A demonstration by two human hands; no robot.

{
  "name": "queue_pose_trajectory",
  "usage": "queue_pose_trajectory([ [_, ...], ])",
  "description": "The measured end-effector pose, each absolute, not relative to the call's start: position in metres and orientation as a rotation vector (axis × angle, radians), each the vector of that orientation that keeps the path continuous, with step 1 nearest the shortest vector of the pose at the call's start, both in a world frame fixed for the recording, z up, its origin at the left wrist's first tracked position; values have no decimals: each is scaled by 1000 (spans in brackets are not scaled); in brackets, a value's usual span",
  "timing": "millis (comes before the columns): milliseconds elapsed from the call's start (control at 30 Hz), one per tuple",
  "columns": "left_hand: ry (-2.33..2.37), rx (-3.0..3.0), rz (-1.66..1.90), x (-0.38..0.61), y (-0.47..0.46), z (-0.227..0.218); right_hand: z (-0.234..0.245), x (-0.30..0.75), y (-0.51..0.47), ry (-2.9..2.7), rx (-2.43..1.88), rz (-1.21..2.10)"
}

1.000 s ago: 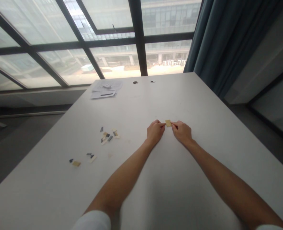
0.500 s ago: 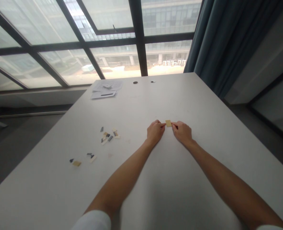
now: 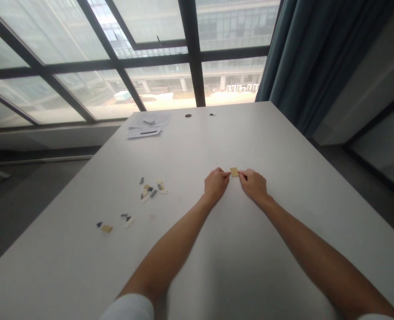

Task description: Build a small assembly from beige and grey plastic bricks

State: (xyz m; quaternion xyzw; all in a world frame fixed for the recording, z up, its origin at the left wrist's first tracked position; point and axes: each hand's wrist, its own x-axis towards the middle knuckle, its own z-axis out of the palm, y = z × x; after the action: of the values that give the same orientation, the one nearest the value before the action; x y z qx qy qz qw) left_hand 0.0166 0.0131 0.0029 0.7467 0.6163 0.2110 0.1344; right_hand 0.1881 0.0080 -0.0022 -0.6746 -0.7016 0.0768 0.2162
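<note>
A small tan building-brick plate, roughly square with a ridged or studded top, is held low over the white table or on it; I cannot tell which. The fingertips of my left hand pinch its left edge. On the opposite edge, my right hand closes thumb and finger. Most of my other fingers are curled out of sight. To the left lies a loose cluster of tan, grey and cream brick pieces, several in number.
Nearer the left edge lie another tan plate, a dark piece and a few grey and cream pieces. Papers rest at the far left corner. Two round table holes sit near the back edge, below the window.
My hands and the tan plate between them stay almost in place. The view has shifted very slightly.
</note>
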Motion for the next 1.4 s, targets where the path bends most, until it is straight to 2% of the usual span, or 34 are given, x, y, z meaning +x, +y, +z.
queue_pose_trajectory([
  [1400, 1794, 2141, 596, 16, 12, 4, -10, 189, 11, -1820, -1830, 275],
])
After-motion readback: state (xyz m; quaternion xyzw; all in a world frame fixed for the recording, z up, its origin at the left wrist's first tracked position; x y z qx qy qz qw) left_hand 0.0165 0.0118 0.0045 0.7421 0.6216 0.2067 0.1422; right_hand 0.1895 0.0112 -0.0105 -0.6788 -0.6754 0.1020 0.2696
